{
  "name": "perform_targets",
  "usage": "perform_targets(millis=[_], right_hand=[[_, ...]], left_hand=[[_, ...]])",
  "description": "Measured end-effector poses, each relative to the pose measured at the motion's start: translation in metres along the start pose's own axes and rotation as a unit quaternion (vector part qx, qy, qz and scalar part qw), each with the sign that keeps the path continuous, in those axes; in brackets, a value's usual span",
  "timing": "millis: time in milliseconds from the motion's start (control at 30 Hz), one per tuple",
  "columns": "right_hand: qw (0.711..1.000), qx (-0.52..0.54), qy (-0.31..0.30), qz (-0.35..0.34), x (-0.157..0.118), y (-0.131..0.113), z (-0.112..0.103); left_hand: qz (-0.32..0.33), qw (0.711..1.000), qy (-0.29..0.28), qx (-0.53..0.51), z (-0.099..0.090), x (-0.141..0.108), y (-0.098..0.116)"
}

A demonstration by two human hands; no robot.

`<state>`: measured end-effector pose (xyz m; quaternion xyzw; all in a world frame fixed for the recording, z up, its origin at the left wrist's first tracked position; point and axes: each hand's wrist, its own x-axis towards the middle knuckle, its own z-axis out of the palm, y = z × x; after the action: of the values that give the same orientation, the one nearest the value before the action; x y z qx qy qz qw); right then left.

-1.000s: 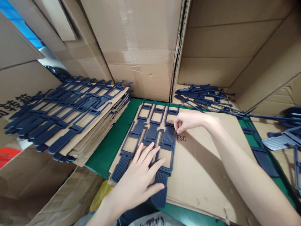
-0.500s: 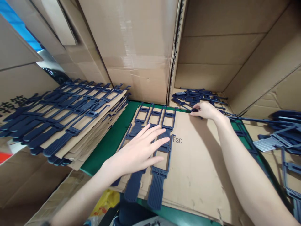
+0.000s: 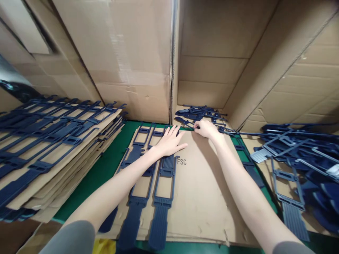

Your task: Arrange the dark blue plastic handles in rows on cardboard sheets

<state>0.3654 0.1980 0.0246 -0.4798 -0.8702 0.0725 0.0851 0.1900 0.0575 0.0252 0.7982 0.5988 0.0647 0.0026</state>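
"So, what is the setting, and what has just changed?"

"A green bench (image 3: 102,169) carries a flat, brown cardboard sheet (image 3: 201,197) printed FSC. The view has swung right, and the left hand (image 3: 171,141) has slid forward to the sheet's far end. The right hand (image 3: 205,127) stays at the far edge, beside a loose heap of dark blue plastic parts (image 3: 196,113). I judge that the handling now centres there, between heap and sheet."

"How do the pieces on the sheet look?"

"Slim, dark blue plastic frames (image 3: 159,225) lie flat in side-by-side columns on its left half, the far ones meeting the near ones. Those in clear view have an open rectangular window and a ribbed, paddle-shaped end; some are partly covered."

"And the fingers?"

"The left ones are spread, palm down, over the far frames. The right thumb and fingers are pinched together; whether they grip a part, I cannot tell."
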Motion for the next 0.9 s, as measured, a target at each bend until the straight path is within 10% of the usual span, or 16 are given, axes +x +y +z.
perform_targets(millis=[300, 600, 800, 900], right_hand=[[1.0, 0.016, -0.008, 0.018, -0.005, -0.013, -0.005], [0.976, 0.18, 0.109, 0.054, -0.003, 0.01, -0.025], [0.911, 0.369, 0.176, 0.051, 0.004, 0.01, -0.037], [0.806, 0.566, 0.17, 0.05, 0.004, 0.004, -0.043]], left_hand=[[0.019, 0.998, 0.056, 0.003, 0.016, -0.002, -0.009], [0.021, 0.998, 0.057, 0.0, 0.017, -0.002, -0.011], [0.02, 0.999, 0.046, 0.005, 0.015, -0.001, -0.01], [0.022, 0.999, 0.047, 0.008, 0.015, -0.001, -0.01]])
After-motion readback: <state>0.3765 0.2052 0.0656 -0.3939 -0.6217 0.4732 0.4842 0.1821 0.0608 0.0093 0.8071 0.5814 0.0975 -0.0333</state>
